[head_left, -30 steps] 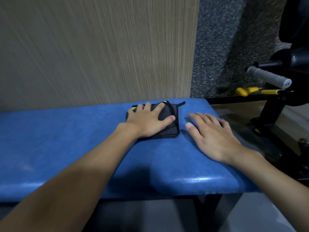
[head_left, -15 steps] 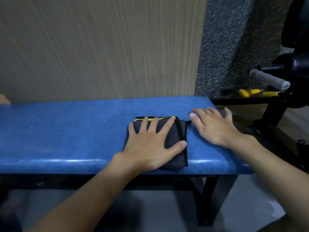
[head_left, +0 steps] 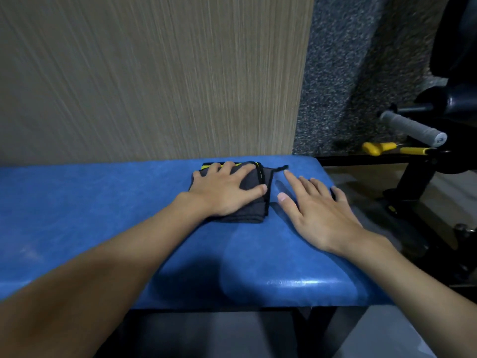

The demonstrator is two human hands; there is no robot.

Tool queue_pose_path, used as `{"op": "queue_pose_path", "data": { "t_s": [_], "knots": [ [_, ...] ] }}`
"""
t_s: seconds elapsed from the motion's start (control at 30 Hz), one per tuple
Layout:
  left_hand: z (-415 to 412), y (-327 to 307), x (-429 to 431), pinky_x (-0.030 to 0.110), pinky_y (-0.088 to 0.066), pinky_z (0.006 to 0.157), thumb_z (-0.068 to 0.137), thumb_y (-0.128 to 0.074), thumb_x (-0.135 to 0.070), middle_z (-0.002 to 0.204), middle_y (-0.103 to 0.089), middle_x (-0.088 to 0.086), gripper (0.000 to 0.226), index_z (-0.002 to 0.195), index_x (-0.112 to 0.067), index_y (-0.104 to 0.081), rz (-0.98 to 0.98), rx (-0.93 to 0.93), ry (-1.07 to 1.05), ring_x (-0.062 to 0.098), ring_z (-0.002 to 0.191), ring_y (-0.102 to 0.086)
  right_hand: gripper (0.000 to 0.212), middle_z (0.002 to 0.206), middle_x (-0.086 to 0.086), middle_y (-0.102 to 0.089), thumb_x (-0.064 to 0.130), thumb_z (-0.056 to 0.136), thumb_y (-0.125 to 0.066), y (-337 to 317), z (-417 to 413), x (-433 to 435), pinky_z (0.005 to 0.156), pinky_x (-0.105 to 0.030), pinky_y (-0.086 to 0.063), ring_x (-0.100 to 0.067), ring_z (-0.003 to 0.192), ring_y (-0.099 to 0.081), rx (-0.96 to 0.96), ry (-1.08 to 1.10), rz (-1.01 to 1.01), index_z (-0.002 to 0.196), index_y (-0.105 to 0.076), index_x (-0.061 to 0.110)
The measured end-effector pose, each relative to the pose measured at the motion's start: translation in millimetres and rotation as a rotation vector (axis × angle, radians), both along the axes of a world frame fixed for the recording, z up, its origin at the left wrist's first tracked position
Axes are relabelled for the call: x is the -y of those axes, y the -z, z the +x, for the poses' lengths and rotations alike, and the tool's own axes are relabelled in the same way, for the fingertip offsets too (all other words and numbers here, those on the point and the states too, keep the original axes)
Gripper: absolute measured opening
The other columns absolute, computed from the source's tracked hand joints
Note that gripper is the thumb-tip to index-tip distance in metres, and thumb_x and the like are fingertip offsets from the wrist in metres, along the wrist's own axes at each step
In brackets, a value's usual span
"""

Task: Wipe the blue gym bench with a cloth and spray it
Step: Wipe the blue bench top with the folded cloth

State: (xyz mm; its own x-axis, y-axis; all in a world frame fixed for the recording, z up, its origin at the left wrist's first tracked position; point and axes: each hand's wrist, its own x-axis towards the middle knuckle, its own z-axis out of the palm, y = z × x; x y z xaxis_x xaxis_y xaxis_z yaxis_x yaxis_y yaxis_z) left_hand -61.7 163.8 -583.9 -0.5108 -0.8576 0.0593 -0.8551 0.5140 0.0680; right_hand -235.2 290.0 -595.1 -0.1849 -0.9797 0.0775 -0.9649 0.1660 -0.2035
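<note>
The folded dark cloth (head_left: 242, 217), trimmed in yellow at its far edge, is found on the blue gym bench (head_left: 103, 202), close to the far edge and toward the right end. It is pressed flat under the left hand (head_left: 227, 192), whose fingers are laid straight and spread across it, with the thumb set out toward the cloth's right side. The right hand (head_left: 317, 210) is rested palm-down on the bare padding just right of the cloth, fingers straight and slightly fanned. No contact with the cloth can be made out, though the index fingertip is placed near a small cord at the cloth's far right corner.

The bench's long axis is seen to run left to right, while the cloth's folded length is set across it, far to near. Most of the padding is left lying to the left of the cloth, so a leftward sweep by the left hand is judged likely. No spray bottle is seen. A grey handle (head_left: 413, 127) is seen at the far right.
</note>
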Motion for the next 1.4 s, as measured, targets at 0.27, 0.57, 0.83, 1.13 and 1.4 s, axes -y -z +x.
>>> {"op": "queue_pose_path", "data": {
  "t_s": [0.27, 0.57, 0.83, 1.13, 1.4],
  "knots": [
    [-31, -11, 64, 0.066, -0.014, 0.113, 0.079, -0.019, -0.091, 0.161, -0.024, 0.003, 0.081, 0.150, -0.052, -0.021, 0.080, 0.001, -0.094, 0.035, 0.147, -0.020, 0.068, 0.164, 0.006, -0.013, 0.063, 0.093, -0.006, 2, 0, 0, 0.121, -0.050, -0.006, -0.014, 0.151, -0.003, 0.000, 0.013, -0.023, 0.156, 0.003, 0.037],
    [-6, -4, 10, 0.064, -0.018, 0.113, 0.079, -0.014, -0.090, 0.162, -0.022, 0.004, 0.083, 0.152, -0.051, -0.011, 0.025, 0.042, -0.049, 0.033, 0.148, -0.018, 0.068, 0.164, 0.007, -0.017, 0.063, 0.092, -0.006, 2, -3, 0, 0.120, -0.049, -0.006, -0.013, 0.151, -0.006, 0.051, 0.018, -0.038, 0.156, -0.003, 0.038],
    [35, -1, -92, 0.061, -0.017, 0.112, 0.067, 0.002, -0.089, 0.159, -0.024, 0.002, 0.094, 0.152, -0.051, -0.006, -0.007, 0.066, -0.002, 0.030, 0.147, -0.017, 0.062, 0.162, 0.004, -0.024, 0.057, 0.100, -0.010, -1, -1, -5, 0.120, -0.049, -0.009, -0.017, 0.150, -0.012, 0.078, 0.020, -0.056, 0.157, -0.009, 0.033],
    [43, 2, -116, 0.062, -0.019, 0.111, 0.067, -0.004, -0.090, 0.158, -0.026, -0.003, 0.088, 0.148, -0.056, -0.009, -0.023, 0.022, -0.019, 0.027, 0.145, -0.019, 0.059, 0.159, 0.002, -0.029, 0.061, 0.098, -0.016, -14, 5, -7, 0.117, -0.059, -0.002, -0.024, 0.150, -0.012, 0.028, 0.046, -0.070, 0.149, -0.032, 0.035],
    [18, -2, -38, 0.062, -0.021, 0.110, 0.069, -0.009, -0.092, 0.155, -0.031, 0.000, 0.084, 0.145, -0.057, -0.016, 0.035, 0.028, 0.003, 0.033, 0.144, -0.025, 0.067, 0.166, 0.005, -0.009, 0.063, 0.095, -0.007, -3, 11, 5, 0.119, -0.053, -0.003, -0.019, 0.152, -0.002, -0.004, 0.047, 0.051, 0.156, -0.003, 0.036]
  ]
}}
